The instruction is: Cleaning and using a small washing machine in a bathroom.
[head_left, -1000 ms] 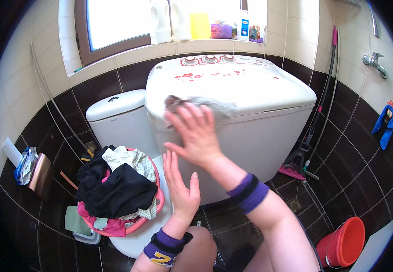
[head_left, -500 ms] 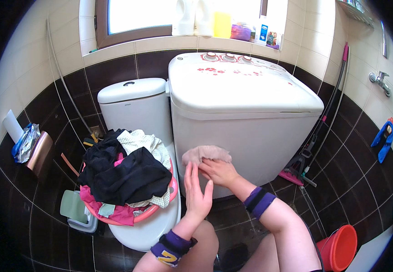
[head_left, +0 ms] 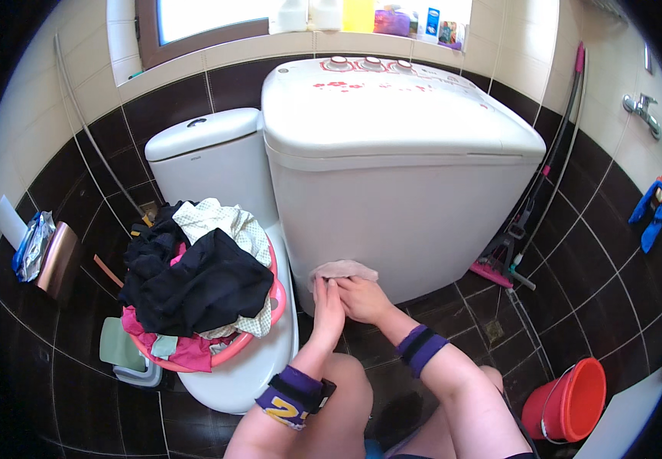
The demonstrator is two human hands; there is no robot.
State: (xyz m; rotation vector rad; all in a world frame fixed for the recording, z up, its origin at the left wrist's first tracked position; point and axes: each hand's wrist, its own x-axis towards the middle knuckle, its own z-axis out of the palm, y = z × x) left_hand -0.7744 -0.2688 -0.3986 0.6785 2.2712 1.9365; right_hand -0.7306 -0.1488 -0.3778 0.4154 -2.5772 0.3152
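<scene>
A damp-looking pale pink cloth [head_left: 344,269] lies pressed against the lower front of the white washing machine [head_left: 377,206]. My right hand [head_left: 365,301] bears on the cloth from below, its fingers bent against it and partly hidden. Close beside it, my left hand [head_left: 328,312] has its fingers stretched upward, the tips touching the cloth's lower left edge. Both wrists wear purple bands. To the left, a pink basket [head_left: 278,302] heaped with laundry rests on the closed lid of the toilet [head_left: 220,394]; black garments [head_left: 209,283] lie on top.
A red bucket [head_left: 564,402] stands on the dark tiled floor at lower right. A pink mop [head_left: 491,273] leans in the right corner, below a wall tap [head_left: 642,115]. Bottles [head_left: 326,15] line the window sill. Green and grey containers [head_left: 122,342] sit left of the toilet.
Both hands and the cloth have moved down the machine's front, toward its bottom edge. My left hand has come closer against the right. The view has shifted slightly.
</scene>
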